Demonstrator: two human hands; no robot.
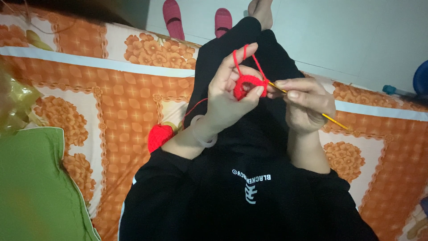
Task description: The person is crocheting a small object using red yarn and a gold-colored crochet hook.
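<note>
From the head camera, looking down my own front, my left hand [232,96] is raised over my lap and pinches a small round piece of red crocheted yarn [249,86]. My thumb [255,96] presses on its lower right edge from the front, and my curled fingers sit behind and to its left, so the piece is clamped at the fingertips rather than lying in the palm. A strand of thin red yarn [238,60] loops up from the piece and over my raised forefinger [238,53], then comes back down to the work.

My right hand [307,105] sits just to the right of the piece, closed around a slim yellow crochet hook [332,118]. The thumb and forefinger grip the shaft near its front, and the tail end sticks out below the hand toward the lower right. The hook's tip meets the right edge of the red piece, just beside my left thumb; I cannot tell whether it passes through a stitch.

A pale translucent bangle [204,134] circles my left wrist. A ball of red yarn [159,136] rests on the orange flower-patterned bedsheet [111,102] just left of my left forearm, with a thin strand rising from it toward my hand. My black clothing [249,196] fills the middle of the view. A green cushion [35,187] lies at the lower left, and a pair of pink slippers [174,20] stands on the pale floor beyond the bed.
</note>
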